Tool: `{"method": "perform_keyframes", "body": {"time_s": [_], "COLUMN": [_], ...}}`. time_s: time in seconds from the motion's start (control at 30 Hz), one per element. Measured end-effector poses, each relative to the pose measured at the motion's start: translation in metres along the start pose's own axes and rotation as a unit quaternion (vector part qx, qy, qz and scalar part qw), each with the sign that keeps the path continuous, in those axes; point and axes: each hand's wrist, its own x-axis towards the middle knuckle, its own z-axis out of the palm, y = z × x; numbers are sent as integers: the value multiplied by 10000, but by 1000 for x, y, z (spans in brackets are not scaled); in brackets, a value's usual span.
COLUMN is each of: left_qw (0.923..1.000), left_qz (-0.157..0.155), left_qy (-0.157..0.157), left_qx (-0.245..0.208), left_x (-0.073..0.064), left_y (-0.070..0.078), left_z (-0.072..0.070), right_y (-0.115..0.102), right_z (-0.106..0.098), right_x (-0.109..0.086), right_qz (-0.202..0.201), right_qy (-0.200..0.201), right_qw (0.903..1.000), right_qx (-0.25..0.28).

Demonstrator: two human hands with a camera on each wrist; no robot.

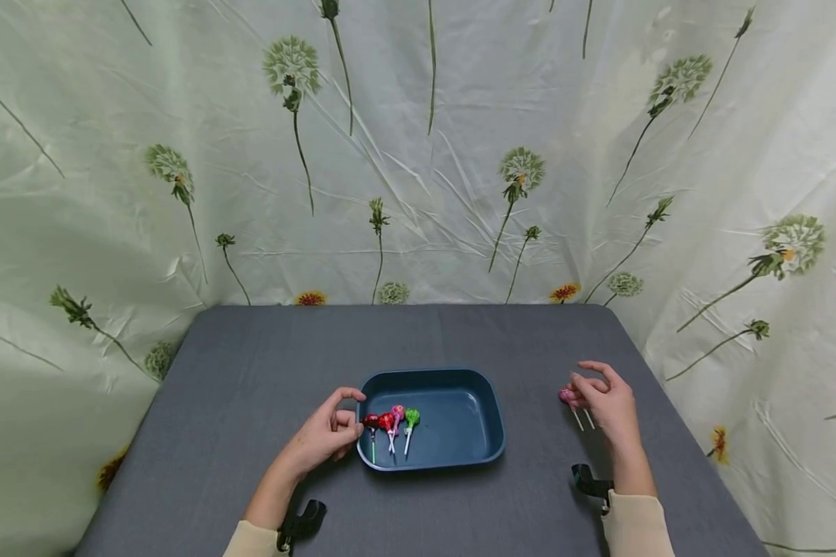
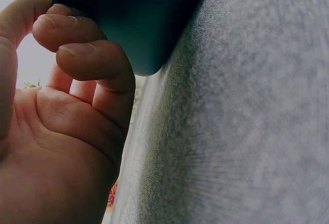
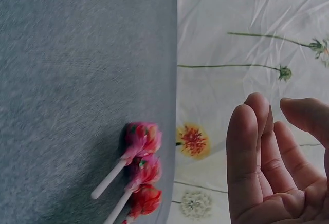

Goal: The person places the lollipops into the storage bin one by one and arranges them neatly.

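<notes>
My left hand [image 1: 327,429] grips the left rim of a dark blue rectangular tray [image 1: 460,463], with curled fingers at its outer wall [image 2: 144,44] in the left wrist view. Inside the tray, by that side, lie several wrapped lollipops: a green one [image 1: 412,418], a pink one [image 1: 398,413], a red one [image 1: 386,422] and a dark red one. Over at the right, my right hand [image 1: 608,398] hovers beside more lollipops on the table, its fingers loosely bent and holding nothing. The right wrist view shows two pink lollipops [image 3: 143,137] and a red lollipop [image 3: 146,200] lying together, apart from the fingers.
A grey cloth covers the table [image 1: 286,348]. Behind and at both sides hangs a pale curtain [image 1: 432,170] with dandelion prints. Dark wrist camera mounts [image 1: 305,522] sit at both of my cuffs.
</notes>
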Motion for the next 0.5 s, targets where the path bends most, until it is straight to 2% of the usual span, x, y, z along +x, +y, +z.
{"method": "perform_keyframes", "body": {"time_s": [0.27, 0.5], "left_qw": [10000, 10000], "left_qz": [-2, 3], "left_qy": [-33, 26], "left_qx": [-56, -29], "left_x": [0, 0], "left_y": [0, 0], "left_z": [1, 1], "right_y": [17, 29], "right_z": [-4, -3], "right_x": [1, 3], "right_qz": [299, 333], "right_qy": [-136, -174], "right_qw": [9987, 9986], "right_qx": [-392, -370]}}
